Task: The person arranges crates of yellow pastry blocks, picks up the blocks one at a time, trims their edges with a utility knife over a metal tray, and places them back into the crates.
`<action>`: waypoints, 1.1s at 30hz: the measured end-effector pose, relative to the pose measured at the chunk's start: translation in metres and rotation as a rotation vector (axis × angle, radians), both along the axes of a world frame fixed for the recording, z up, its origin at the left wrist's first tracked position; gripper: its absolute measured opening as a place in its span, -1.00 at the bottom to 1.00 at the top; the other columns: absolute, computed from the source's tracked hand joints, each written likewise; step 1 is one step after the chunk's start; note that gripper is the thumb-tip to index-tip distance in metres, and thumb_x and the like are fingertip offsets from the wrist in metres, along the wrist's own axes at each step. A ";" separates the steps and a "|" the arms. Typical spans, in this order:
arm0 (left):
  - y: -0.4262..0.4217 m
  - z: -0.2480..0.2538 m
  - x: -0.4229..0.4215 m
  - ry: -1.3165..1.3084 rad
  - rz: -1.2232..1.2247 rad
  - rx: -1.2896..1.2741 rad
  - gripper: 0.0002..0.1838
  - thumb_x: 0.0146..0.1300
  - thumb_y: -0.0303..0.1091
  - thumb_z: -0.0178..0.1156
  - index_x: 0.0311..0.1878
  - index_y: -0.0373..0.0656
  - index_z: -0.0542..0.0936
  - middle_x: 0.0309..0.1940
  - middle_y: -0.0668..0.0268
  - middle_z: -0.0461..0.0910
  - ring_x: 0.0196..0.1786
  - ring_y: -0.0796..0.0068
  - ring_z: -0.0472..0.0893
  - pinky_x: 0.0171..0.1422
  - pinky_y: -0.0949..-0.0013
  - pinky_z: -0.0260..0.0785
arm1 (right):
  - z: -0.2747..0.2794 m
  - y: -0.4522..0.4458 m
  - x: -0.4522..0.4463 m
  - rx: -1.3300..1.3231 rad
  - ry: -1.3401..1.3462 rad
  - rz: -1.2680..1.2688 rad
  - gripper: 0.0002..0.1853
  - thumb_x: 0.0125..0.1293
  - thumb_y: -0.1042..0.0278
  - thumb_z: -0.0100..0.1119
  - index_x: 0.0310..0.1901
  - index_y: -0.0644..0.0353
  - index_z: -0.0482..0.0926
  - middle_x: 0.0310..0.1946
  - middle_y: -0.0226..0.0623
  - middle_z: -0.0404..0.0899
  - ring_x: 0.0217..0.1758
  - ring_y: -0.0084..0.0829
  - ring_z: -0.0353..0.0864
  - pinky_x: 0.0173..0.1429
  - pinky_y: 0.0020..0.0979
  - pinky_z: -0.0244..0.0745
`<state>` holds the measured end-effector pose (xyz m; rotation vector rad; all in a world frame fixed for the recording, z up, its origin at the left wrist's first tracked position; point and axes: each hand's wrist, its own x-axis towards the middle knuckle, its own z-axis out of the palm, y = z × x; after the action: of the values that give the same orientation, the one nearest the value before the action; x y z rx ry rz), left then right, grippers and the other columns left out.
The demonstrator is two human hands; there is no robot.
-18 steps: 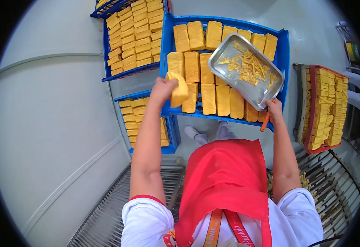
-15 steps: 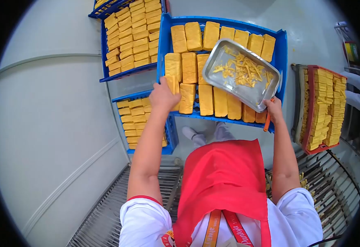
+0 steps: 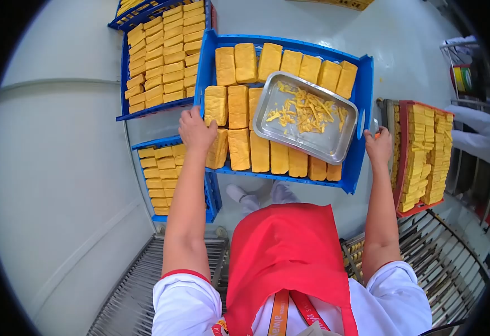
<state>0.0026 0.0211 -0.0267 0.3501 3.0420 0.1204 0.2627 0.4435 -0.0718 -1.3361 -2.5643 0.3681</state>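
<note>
My left hand point(image 3: 197, 131) is at the left side of a blue crate point(image 3: 284, 40), its fingers at the crate's rim beside a yellow block point(image 3: 217, 150). Whether it grips the rim or the block is hard to tell. My right hand point(image 3: 378, 144) is off the crate's right side, closed around an orange-handled tool point(image 3: 376, 133), mostly hidden by the fingers. Rows of yellow blocks point(image 3: 238, 106) stand in the crate. A metal tray point(image 3: 306, 147) with yellow trimmings point(image 3: 306, 112) rests tilted on top of the blocks at the right.
Blue crates of yellow blocks stand at the upper left point(image 3: 123, 73) and lower left point(image 3: 213, 196). A red crate point(image 3: 404, 151) of blocks is at the right, with a person's white-clad legs point(image 3: 474, 134) beyond. Metal racks point(image 3: 138, 291) flank my red apron point(image 3: 287, 246).
My left hand has put the yellow block down in the crate's near left corner. My right hand has let go of the metal tray and moved right, keeping the orange-handled tool. The view has shifted.
</note>
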 end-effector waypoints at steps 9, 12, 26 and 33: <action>-0.012 -0.023 -0.053 -0.250 0.322 0.680 -0.03 0.10 -0.46 0.15 0.59 0.23 -0.01 -0.06 -0.19 0.64 0.05 -0.18 0.62 0.20 -0.01 0.45 | -0.053 0.033 -0.006 -0.732 0.386 -0.098 -0.79 0.09 0.44 0.25 -0.25 0.36 0.66 -0.40 -0.32 0.65 -0.37 -0.49 0.56 -0.23 -0.44 0.43; -0.015 -0.037 -0.015 -0.142 0.455 0.829 -0.26 0.14 -0.38 0.19 0.45 -0.08 0.28 -0.10 -0.16 0.66 0.00 -0.16 0.65 0.15 0.05 0.48 | 0.005 0.053 0.023 -0.678 0.368 -0.118 -0.82 0.07 0.48 0.25 -0.27 0.36 0.65 -0.43 -0.34 0.63 -0.40 -0.53 0.53 -0.25 -0.47 0.41; -0.320 0.040 0.300 0.177 1.362 1.134 -0.79 0.29 -0.38 0.31 -0.08 -0.26 0.58 -0.32 0.40 0.56 -0.32 0.62 0.48 -0.22 0.43 0.38 | 0.128 -0.262 -0.187 -0.335 -0.119 0.828 -0.74 0.13 0.27 0.24 -0.27 0.31 0.66 -0.58 -0.24 0.53 -0.49 -0.40 0.49 -0.31 -0.32 0.39; -0.367 0.028 0.388 0.350 1.812 1.226 -0.84 0.31 -0.45 0.28 -0.11 -0.20 0.52 -0.35 0.47 0.47 -0.32 0.68 0.42 -0.20 0.49 0.31 | 0.098 -0.473 -0.309 -0.152 -0.381 1.351 -0.74 0.11 0.20 0.19 -0.34 0.25 0.61 -0.34 0.14 0.65 -0.18 0.15 0.65 -0.05 0.02 0.51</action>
<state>0.3907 -0.3454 0.0014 -2.3666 1.8671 1.8954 -0.0461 -0.0297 0.0263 0.5903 -3.4063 0.5223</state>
